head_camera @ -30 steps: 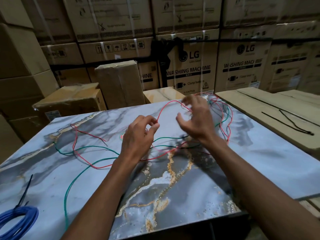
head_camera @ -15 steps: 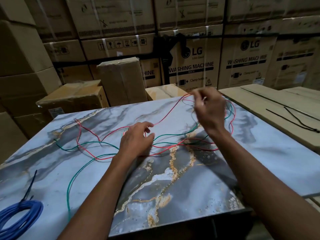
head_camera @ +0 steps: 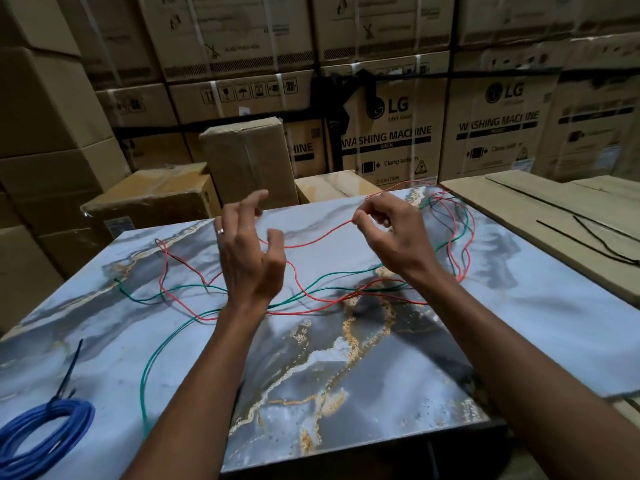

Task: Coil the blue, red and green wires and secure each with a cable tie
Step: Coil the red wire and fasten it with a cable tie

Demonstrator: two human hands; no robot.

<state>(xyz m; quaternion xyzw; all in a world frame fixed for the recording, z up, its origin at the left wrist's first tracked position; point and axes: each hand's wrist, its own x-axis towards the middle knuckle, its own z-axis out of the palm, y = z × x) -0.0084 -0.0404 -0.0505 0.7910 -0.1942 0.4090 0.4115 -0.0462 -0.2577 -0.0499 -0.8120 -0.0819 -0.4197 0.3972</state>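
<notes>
My right hand (head_camera: pixel 388 233) pinches the red wire (head_camera: pixel 311 241) between thumb and fingertips, lifted above the marble tabletop (head_camera: pixel 363 375). From the pinch the wire sags leftward to my left hand (head_camera: pixel 249 251), which is raised with spread, loosely curled fingers; the wire passes by its thumb without a plain grip. The rest of the red wire lies tangled with the green wire (head_camera: pixel 156 355) across the table's middle and far right corner. A coiled blue wire (head_camera: pixel 41 431) lies at the near left with a black cable tie (head_camera: pixel 69 368) on it.
Loose black cable ties (head_camera: pixel 595 237) lie on a flat cardboard sheet (head_camera: pixel 540 209) right of the table. Stacked cardboard cartons (head_camera: pixel 249 161) wall in the far and left sides. The table's front edge is close to me.
Both hands rose off the table. My right hand came back toward the middle, pinching the red wire and pulling a length taut-ish leftward. My left hand let go and spread its fingers.
</notes>
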